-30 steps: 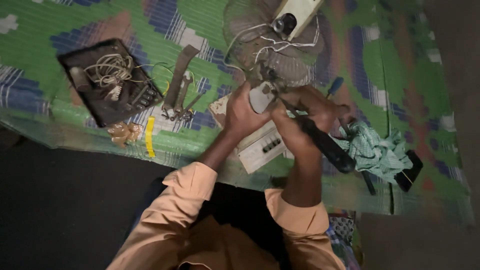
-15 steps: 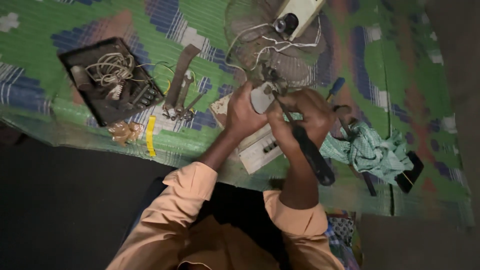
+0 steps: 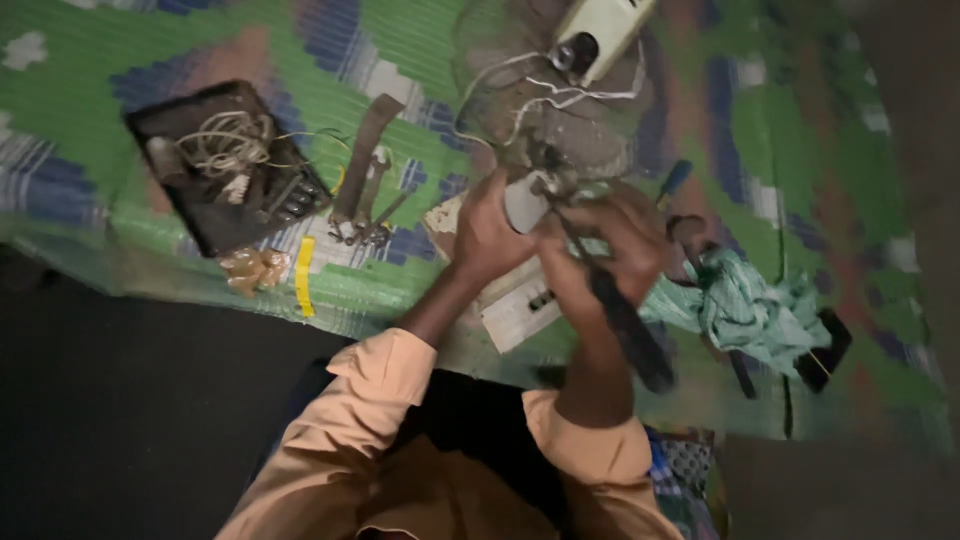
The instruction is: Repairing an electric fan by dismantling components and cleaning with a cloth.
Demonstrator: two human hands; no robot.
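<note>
My left hand [image 3: 487,232] grips a small grey part [image 3: 524,200] with wires running off it, held above the mat. My right hand [image 3: 612,250] is wrapped around a black-handled screwdriver [image 3: 622,322] whose tip meets that part. White wires [image 3: 540,95] lead from the part up to a cream-coloured casing [image 3: 600,30] at the top. Under my hands lies a white switch box [image 3: 518,310].
A black tray [image 3: 225,165] holding coiled wire and small parts sits at the left. Metal wrenches [image 3: 365,185] lie beside it, with a yellow strip [image 3: 304,276] below. A teal cloth [image 3: 750,312] and a blue-handled screwdriver [image 3: 673,182] lie at the right on the green patterned mat [image 3: 120,50].
My right hand has swung the screwdriver handle from pointing lower right toward pointing more downward. The grey part stays in my left hand.
</note>
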